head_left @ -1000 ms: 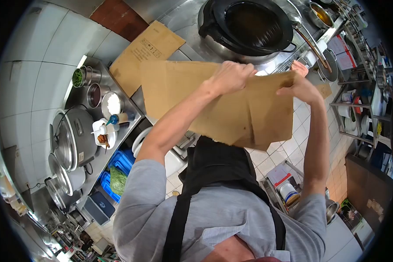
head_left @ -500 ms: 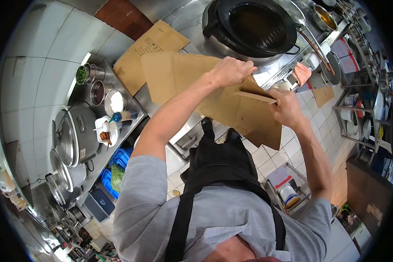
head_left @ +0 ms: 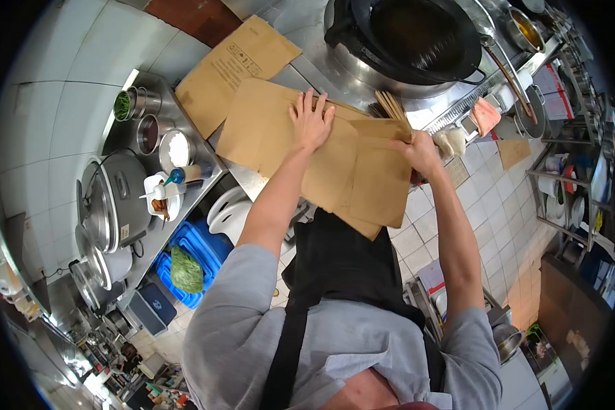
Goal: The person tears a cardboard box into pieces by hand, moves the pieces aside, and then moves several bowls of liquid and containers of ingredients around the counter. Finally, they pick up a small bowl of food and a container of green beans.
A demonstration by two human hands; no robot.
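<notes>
A large brown cardboard sheet (head_left: 331,181) lies over the front edge of the steel counter, with its right part folded up. My left hand (head_left: 312,124) rests on top of it with fingers spread. At the right side, my right hand (head_left: 422,154) is closed on the folded cardboard edge; its fingertips are partly hidden. Beyond my left hand lies another cardboard piece (head_left: 253,56) with printed marks. A bundle of thin wooden sticks (head_left: 391,108) shows behind the folded part.
A black wok (head_left: 424,37) holding dark liquid sits on the counter, with a long-handled ladle (head_left: 509,82) to its right. At left are steel containers (head_left: 143,102), a white bowl (head_left: 178,152) and a large pot (head_left: 119,198). Below stands a blue crate (head_left: 208,242) with greens.
My left hand has moved left and opened flat on the cardboard. My right hand has moved slightly left and down, and the right part of the sheet is now folded over.
</notes>
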